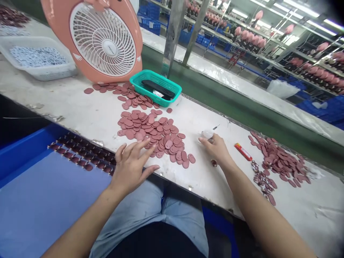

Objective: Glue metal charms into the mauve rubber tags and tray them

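Note:
My left hand [131, 166] lies spread on the white bench top [80, 111], its fingertips at the near edge of a pile of flat pink-brown oval pieces [153, 134]. My right hand [216, 148] sits to the right of that pile, its fingers curled around a small clear plastic object [206, 134]. A thin pointed tip [215, 127] shows just beyond it. A red-and-yellow lighter [243, 152] lies right of this hand, beside a second pile of ovals [279, 161].
A pink desk fan [104, 41] stands at the bench's far side, near a teal plastic basket [156, 87] holding dark items. A white tray [37, 59] sits far left. Below the near edge on the left, rows of dark pieces [83, 154] lie by a blue bin. Racks stand beyond.

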Available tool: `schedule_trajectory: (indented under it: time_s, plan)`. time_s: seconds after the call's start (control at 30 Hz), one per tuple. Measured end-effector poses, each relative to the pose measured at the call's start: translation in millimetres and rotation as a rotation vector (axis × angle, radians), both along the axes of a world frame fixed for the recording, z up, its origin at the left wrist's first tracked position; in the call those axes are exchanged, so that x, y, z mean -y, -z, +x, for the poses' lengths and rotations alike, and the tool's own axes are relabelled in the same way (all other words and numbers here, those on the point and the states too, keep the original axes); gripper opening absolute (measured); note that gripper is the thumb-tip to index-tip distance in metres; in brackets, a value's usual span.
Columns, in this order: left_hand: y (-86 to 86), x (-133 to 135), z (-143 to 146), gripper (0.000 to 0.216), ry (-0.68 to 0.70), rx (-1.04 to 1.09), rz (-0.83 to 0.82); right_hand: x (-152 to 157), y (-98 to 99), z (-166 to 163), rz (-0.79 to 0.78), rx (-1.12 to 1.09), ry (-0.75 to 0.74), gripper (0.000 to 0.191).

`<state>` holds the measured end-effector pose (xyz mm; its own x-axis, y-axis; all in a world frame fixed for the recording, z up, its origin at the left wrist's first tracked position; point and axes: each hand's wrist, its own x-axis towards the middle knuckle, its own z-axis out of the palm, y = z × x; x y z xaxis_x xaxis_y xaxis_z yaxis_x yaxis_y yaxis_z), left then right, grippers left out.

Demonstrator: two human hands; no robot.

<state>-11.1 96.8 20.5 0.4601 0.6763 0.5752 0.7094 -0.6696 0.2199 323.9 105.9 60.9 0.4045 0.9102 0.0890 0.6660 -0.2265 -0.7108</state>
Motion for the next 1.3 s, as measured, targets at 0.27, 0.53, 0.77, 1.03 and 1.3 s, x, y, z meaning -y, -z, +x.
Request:
schedule_trajectory:
  time_s: [0.27, 0.53, 0.77, 1.03, 1.3]
  plan:
    - [2.0, 14, -14, 0.026, 0.188, 0.131, 0.073, 41, -21.4, -34, 0.199, -0.215, -0.062, 0.046]
    - [-9.9, 25, -2, 0.016, 0.148, 0.196, -0.064, 90, -10.9, -120, 0.308, -0.528, -0.247, 0.031]
    - [-8.4, 27, -7, 0.024, 0.130, 0.301, -0.290, 97, 0.5, -136, 0.295, -0.650, -0.229, 0.023]
    - [-45.6, 48, 21, 0.020, -0.096, 0.991, -1.133, 87, -14.9, -147, 0.216, -0.768, -0.304, 0.032]
    - [-52.6, 58, 19, 0.026, -0.008, 1.072, -1.382, 87, -20.5, -139, -0.021, -1.083, -0.335, 0.045]
